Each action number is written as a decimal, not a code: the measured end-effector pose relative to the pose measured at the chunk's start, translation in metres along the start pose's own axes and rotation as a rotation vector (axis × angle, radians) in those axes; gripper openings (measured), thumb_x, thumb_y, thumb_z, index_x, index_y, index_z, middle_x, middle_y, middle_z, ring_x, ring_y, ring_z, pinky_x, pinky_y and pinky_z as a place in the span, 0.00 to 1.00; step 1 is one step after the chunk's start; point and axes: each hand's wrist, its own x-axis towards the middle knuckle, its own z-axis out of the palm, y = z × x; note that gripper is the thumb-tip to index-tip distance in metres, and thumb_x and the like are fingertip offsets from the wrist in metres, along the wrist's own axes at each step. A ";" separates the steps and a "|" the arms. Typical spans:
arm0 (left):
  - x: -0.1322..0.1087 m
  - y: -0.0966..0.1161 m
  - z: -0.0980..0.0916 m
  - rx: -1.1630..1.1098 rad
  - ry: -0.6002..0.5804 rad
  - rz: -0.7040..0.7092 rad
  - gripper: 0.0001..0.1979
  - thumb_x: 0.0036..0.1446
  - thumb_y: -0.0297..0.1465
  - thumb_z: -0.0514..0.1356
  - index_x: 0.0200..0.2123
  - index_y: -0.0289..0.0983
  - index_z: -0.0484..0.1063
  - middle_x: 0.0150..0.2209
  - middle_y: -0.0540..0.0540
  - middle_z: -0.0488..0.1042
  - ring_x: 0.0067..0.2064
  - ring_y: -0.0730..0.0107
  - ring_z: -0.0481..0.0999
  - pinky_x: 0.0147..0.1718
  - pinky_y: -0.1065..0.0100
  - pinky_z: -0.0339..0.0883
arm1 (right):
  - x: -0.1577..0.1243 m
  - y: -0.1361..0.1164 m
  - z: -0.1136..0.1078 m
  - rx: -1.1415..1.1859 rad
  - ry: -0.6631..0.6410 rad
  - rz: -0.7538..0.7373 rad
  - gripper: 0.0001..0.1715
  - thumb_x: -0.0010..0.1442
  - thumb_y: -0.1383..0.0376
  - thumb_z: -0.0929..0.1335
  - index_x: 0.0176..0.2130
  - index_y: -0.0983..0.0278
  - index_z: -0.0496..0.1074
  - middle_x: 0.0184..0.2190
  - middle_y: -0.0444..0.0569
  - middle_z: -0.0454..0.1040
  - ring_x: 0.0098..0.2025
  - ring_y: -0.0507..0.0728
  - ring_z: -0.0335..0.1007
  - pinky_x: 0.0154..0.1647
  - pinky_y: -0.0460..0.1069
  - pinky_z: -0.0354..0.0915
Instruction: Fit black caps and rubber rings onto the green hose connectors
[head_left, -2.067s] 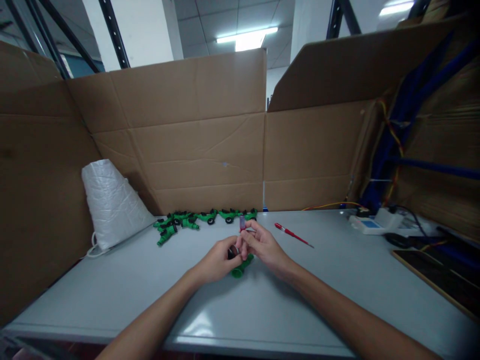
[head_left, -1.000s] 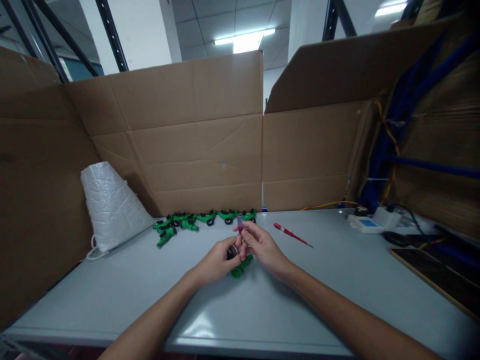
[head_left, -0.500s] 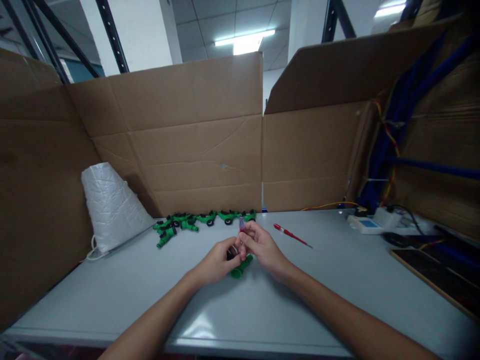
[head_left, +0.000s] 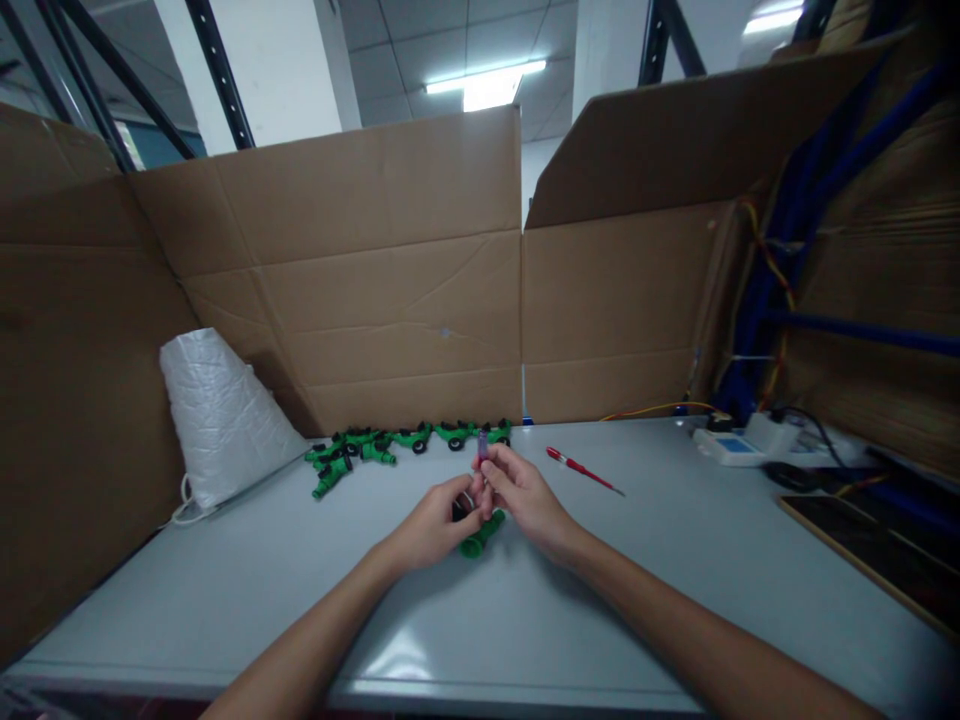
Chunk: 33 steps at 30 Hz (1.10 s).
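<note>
Left hand (head_left: 431,522): fingers closed on one green part (head_left: 478,541), low between the hands; its upper portion is hidden by fingers. Right hand (head_left: 527,497): fingertips pinch one purple-handled tool (head_left: 483,443), lower end obscured. One red screwdriver (head_left: 583,470) lies rightward on the table (head_left: 600,580). Behind: at least five green assemblies (head_left: 330,477), overlapping; exact count unclear.
</note>
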 end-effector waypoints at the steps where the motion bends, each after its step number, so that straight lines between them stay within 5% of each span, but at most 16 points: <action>1: 0.000 0.000 0.000 0.000 0.000 0.004 0.13 0.67 0.40 0.62 0.39 0.35 0.71 0.31 0.50 0.70 0.31 0.72 0.67 0.32 0.73 0.61 | 0.000 0.001 0.000 -0.010 0.005 -0.009 0.27 0.64 0.41 0.71 0.41 0.61 0.68 0.30 0.41 0.75 0.22 0.50 0.69 0.24 0.46 0.66; 11: 0.000 0.004 -0.002 -0.005 -0.007 0.018 0.13 0.67 0.40 0.62 0.38 0.35 0.72 0.32 0.49 0.71 0.31 0.73 0.66 0.33 0.72 0.61 | -0.002 0.003 0.001 -0.029 0.016 -0.015 0.28 0.62 0.42 0.74 0.40 0.59 0.63 0.28 0.40 0.74 0.22 0.50 0.68 0.24 0.45 0.64; 19: 0.000 0.003 -0.002 -0.008 0.001 0.019 0.15 0.67 0.42 0.62 0.39 0.35 0.71 0.32 0.50 0.70 0.32 0.72 0.67 0.33 0.73 0.61 | -0.002 -0.003 0.002 0.000 -0.025 -0.008 0.25 0.67 0.42 0.69 0.47 0.59 0.69 0.31 0.41 0.72 0.23 0.50 0.70 0.25 0.46 0.66; 33: 0.001 -0.003 -0.002 -0.002 -0.015 0.043 0.16 0.68 0.43 0.61 0.39 0.34 0.71 0.33 0.48 0.71 0.32 0.72 0.67 0.34 0.72 0.62 | 0.001 -0.003 0.001 -0.007 -0.008 -0.002 0.27 0.62 0.43 0.73 0.40 0.61 0.66 0.33 0.43 0.77 0.22 0.51 0.73 0.24 0.46 0.69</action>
